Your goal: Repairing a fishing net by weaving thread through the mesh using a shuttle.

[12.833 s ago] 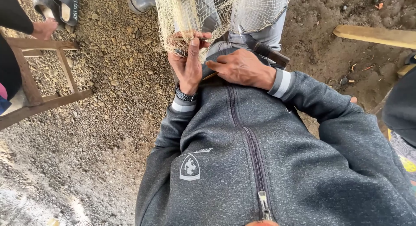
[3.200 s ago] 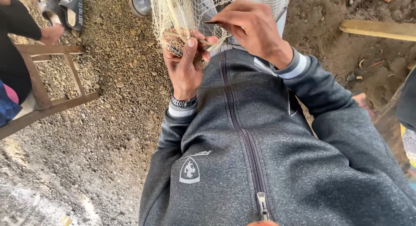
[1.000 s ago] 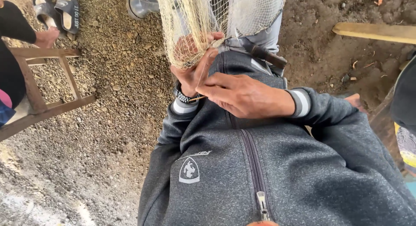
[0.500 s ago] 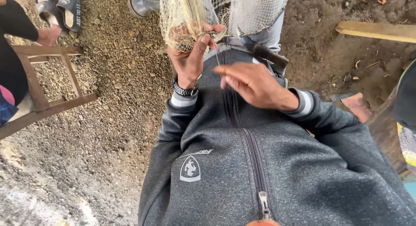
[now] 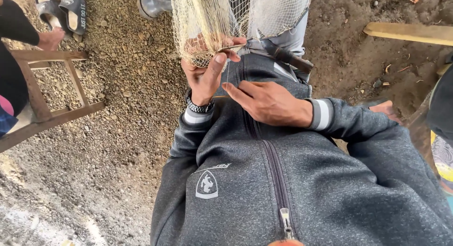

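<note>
The left hand (image 5: 204, 75) is closed on a bunched edge of pale yellow fishing net (image 5: 214, 19), thumb pressed up against the gathered mesh, a dark wristwatch (image 5: 199, 106) below it at about six o'clock. The net hangs in front of the person's grey zip jacket (image 5: 283, 180), spreading toward twelve o'clock and draping over the knees. A thin flat netting needle (image 5: 226, 49) lies across the top of the left fingers, just under the mesh.

The right hand (image 5: 269, 102) sits at about four o'clock from the left, fingers drawn narrow and pointing toward the left palm; it seems to pinch a fine thread (image 5: 228, 71) that runs up to the net, though the thread is too thin to be sure of the grip.

At nine o'clock stands a wooden chair frame (image 5: 47, 95) on the gravel ground (image 5: 127, 85), with another person's hand (image 5: 51, 38) resting near a pair of dark sandals (image 5: 63, 10). A wooden plank (image 5: 410, 33) lies at two o'clock.

The risks, as I judge them: the thread could slip from so light a pinch, or snag on the zip or watch and pull the knot loose; a slackened left grip would let the bunched mesh fall open and lose the working spot.
</note>
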